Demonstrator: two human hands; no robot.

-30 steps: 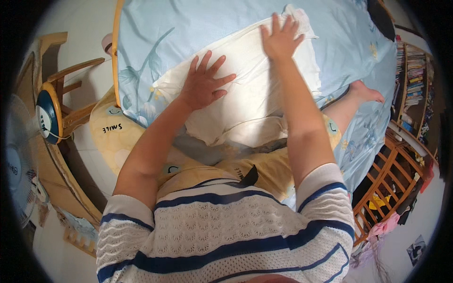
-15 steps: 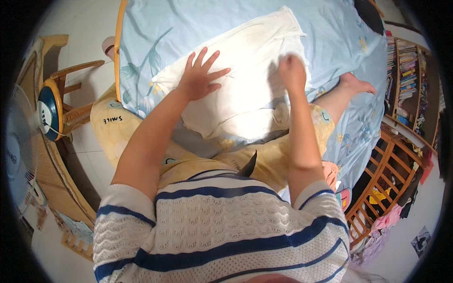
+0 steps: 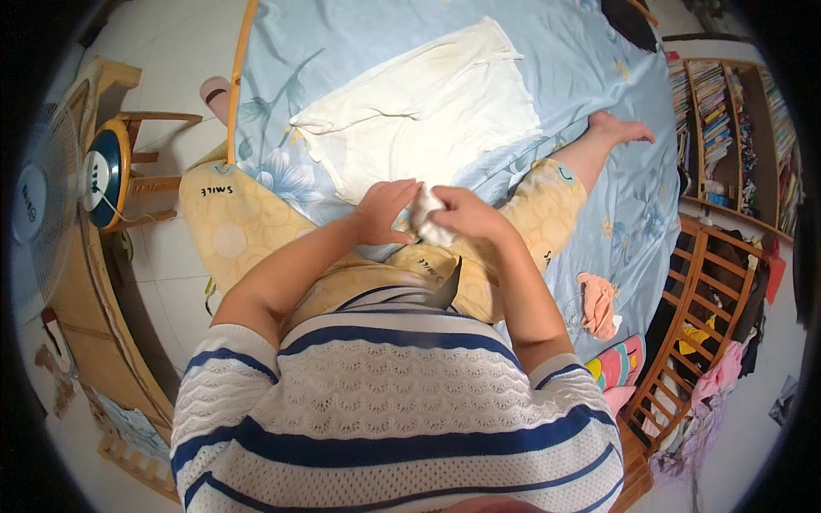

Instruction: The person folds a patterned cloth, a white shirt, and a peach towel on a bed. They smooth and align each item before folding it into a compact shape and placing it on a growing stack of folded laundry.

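Observation:
Close to my lap, a small crumpled white cloth [image 3: 434, 224] is bunched between my two hands. My right hand [image 3: 472, 214] is closed round its right side, the thumb lying over it. From the left, my left hand [image 3: 383, 212] cups the cloth's edge with curved fingers and thumb; how firmly it grips is partly hidden. Just beyond my hands a white garment [image 3: 419, 107] lies spread on the blue flowered bed sheet [image 3: 569, 51], slightly wrinkled, its far right corner pointing away from me.
My legs in yellow trousers [image 3: 248, 209] spread to both sides of the garment. A peach cloth [image 3: 596, 305] lies at right. Left of the bed stand a wooden chair [image 3: 158, 184] and a fan [image 3: 38, 201]. A bookshelf [image 3: 718, 128] and a wooden rack [image 3: 697, 295] stand at right.
Both hands have come off the spread garment and drawn back together near my lap. The small white cloth is now bunched between them. The view has shifted slightly.

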